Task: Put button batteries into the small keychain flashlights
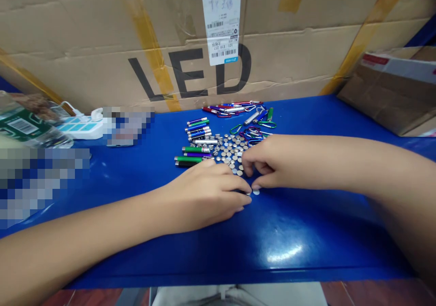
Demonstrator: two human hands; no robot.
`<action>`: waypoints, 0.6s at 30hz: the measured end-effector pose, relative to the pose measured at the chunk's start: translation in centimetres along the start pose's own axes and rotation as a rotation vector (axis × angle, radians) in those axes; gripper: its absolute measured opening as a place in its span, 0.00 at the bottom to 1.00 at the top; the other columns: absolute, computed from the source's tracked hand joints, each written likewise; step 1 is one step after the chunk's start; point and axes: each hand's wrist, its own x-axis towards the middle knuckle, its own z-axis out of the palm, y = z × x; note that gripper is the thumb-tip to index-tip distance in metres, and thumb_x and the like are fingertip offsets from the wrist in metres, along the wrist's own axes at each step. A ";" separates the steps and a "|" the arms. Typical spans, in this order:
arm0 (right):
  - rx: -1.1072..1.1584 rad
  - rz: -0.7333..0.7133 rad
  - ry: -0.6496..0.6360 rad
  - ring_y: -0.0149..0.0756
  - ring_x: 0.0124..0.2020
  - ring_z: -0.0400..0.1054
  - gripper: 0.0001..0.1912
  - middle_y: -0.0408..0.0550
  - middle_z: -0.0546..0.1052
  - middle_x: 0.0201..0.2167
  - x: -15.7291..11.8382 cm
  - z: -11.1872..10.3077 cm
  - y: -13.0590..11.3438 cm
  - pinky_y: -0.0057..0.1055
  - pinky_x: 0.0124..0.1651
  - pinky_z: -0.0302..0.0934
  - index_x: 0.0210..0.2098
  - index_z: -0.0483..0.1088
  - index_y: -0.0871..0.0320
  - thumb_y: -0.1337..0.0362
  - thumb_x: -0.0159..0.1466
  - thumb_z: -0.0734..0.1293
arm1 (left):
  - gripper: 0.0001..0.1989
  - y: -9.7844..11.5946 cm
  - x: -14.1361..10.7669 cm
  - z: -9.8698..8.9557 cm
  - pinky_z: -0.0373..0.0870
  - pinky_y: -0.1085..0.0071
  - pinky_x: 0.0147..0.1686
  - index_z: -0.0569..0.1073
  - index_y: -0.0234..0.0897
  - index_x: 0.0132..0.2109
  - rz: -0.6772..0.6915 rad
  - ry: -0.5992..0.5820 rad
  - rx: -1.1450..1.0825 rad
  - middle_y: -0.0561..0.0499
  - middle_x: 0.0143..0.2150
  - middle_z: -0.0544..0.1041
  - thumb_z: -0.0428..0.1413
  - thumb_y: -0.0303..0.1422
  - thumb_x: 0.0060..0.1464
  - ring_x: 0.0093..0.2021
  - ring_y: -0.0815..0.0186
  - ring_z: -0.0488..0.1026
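Note:
My left hand (211, 192) lies low over the table, its fingertips closed around a small silver button cell (248, 194), mostly hidden. Facing it, my right hand (264, 163) has bent fingers, with the thumb apart from the index finger. The right thumb tip touches another button cell (256, 192) on the table. Just beyond both hands spreads a pile of loose button cells (230, 149). To its left lie several slim metal penlight tubes (195, 150) in green, purple, black, blue and silver. More penlights (235, 108) with coloured carabiner clips (235, 129) lie behind and to the right.
A large cardboard box (102, 47) marked LED stands along the back of the blue table (306, 242). Another open box (391, 92) is at the right. On the left are a white power strip (85, 126), a clear plastic bottle (23, 122) and blurred-out items.

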 end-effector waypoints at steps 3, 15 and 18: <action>0.064 -0.069 -0.006 0.30 0.26 0.64 0.05 0.42 0.75 0.28 0.2 0.1 0.0 0.26 0.27 0.51 0.32 0.72 0.57 0.68 0.58 0.64 | 0.12 -0.3 -0.1 0.1 0.60 0.67 0.39 0.74 0.39 0.45 -0.010 0.006 0.008 0.52 0.47 0.77 0.47 0.30 0.64 0.44 0.66 0.71; 0.077 -0.136 -0.008 0.29 0.24 0.64 0.10 0.42 0.76 0.26 1.3 0.8 0.5 0.27 0.28 0.52 0.31 0.75 0.58 0.71 0.57 0.61 | 0.12 -1.2 -0.5 0.9 0.61 0.68 0.42 0.75 0.39 0.45 -0.092 0.047 -0.012 0.50 0.45 0.77 0.47 0.34 0.64 0.44 0.65 0.71; 0.085 -0.137 -0.021 0.30 0.24 0.64 0.11 0.43 0.77 0.27 1.2 0.7 0.6 0.26 0.28 0.52 0.33 0.75 0.58 0.70 0.57 0.61 | 0.12 -1.5 -0.5 1.0 0.62 0.69 0.40 0.75 0.39 0.45 -0.092 0.066 -0.016 0.50 0.43 0.78 0.47 0.33 0.64 0.42 0.66 0.71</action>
